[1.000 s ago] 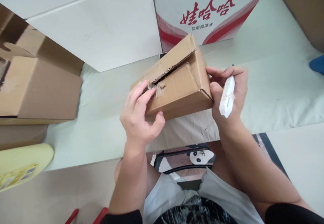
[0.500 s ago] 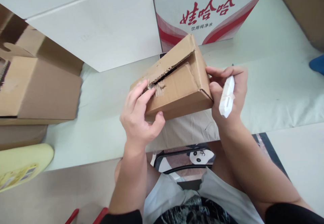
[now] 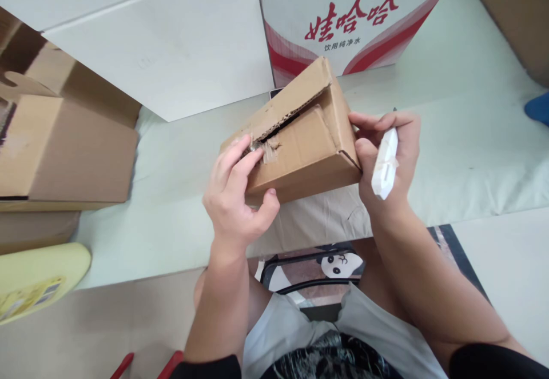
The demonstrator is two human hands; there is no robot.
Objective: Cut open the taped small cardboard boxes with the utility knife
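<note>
A small brown cardboard box (image 3: pixel 300 150) is held tilted above the cloth-covered table. Its top flap gapes along a torn, ragged seam, with crumpled clear tape near the left end; the contents are hidden in shadow. My left hand (image 3: pixel 235 196) grips the left end, fingers on the taped seam and thumb along the near side. At the right end my right hand (image 3: pixel 390 156) steadies the box with thumb and fingertips. That same hand is closed round a white utility knife (image 3: pixel 386 164), whose dark tip pokes out beyond the fingers.
Behind the box stand a large white carton (image 3: pixel 171 53) and a red-and-white water carton (image 3: pixel 334 24). An opened brown carton (image 3: pixel 81 150) and a yellow bottle (image 3: pixel 43 279) are at left. Another brown carton (image 3: pixel 514 19) and a blue object (image 3: pixel 537 109) lie at far right.
</note>
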